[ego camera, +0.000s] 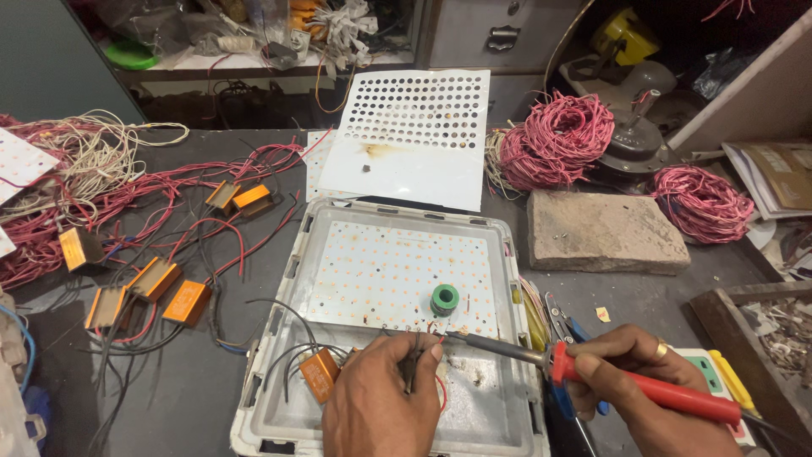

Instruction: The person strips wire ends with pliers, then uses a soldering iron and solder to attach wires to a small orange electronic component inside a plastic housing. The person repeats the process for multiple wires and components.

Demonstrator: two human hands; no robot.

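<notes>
A grey metal lamp housing [292, 271] lies in front of me with a white board of small orange dots [381, 271] inside it. My left hand [385, 402] pinches thin wires [413, 355] at the board's near edge. In my right hand [630, 381] is a red-handled soldering iron [668, 393], its dark tip [452, 337] touching the wires by my left fingertips. A green ring-shaped spool [444, 299] stands on the board. An orange box-shaped driver [320, 374] with black leads sits in the housing beside my left hand.
Several orange drivers [186, 300] with red and black wires lie on the dark table at left. A perforated white sheet [414, 135] leans behind the housing. Pink wire coils [558, 140], a stone block [605, 233], blue-handled pliers [562, 326] and a socket strip [719, 385] are at right.
</notes>
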